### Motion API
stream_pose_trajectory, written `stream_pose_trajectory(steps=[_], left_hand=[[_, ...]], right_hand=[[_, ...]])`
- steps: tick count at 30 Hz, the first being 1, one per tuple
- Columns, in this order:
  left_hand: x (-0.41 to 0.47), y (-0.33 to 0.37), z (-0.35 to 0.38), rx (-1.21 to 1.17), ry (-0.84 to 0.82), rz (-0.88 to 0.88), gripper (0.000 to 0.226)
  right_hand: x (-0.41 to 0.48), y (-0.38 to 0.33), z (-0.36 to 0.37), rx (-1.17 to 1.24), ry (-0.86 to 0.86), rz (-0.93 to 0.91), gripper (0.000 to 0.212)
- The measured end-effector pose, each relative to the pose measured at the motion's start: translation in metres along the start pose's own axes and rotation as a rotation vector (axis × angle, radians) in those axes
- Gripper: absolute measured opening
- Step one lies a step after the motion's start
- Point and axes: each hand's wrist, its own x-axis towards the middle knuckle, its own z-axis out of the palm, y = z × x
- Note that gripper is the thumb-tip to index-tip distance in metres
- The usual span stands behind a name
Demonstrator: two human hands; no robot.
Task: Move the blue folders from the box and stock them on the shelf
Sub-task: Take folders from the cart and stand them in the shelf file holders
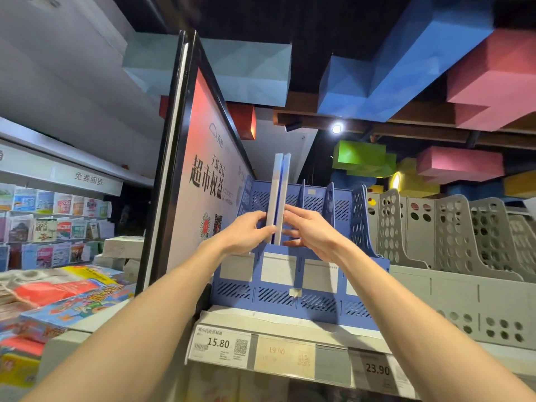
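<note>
- Shelf (pixel 290 323) runs white across the lower view in front of you, and both your bare forearms reach up over its front edge.
- Sign panel (pixel 203 158), black-framed and printed with text, stands upright at the shelf's left end.
- Grey file racks (pixel 452 242) sit on the shelf to the right, just beside the blue one.
- Blue file rack (pixel 290 300) stands on the shelf against the sign panel, its slots facing you.
- Blue folders (pixel 279 192), two side by side and upright, stand in a slot left of the rack's middle, their tops well above the dividers.
- Your left hand (pixel 246 232) has its grip pinched on the folders' left side, near their lower end.
- Your right hand (pixel 311 232) keeps a slack grip, with fingers stretched and fingertips touching the right folder's face.
- Price tags (pixel 219 345) line the shelf's front edge; you can read 15.80 and 23.90.
</note>
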Motion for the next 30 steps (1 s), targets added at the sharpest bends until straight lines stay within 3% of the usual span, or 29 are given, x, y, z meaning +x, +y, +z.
stream_pose_trajectory(steps=[8, 26, 30], left_hand=[[0.008, -0.005, 0.005, -0.159, 0.095, 0.020, 0.044], [0.017, -0.004, 0.016, -0.273, 0.172, -0.133, 0.048], [0.014, 0.001, 0.009, -0.301, 0.191, -0.194, 0.047]], right_hand=[[-0.002, -0.003, 0.012, 0.078, 0.191, -0.083, 0.036], [-0.011, -0.019, 0.031, 0.012, 0.116, -0.099, 0.038], [-0.007, -0.018, 0.042, -0.087, 0.215, -0.046, 0.041]])
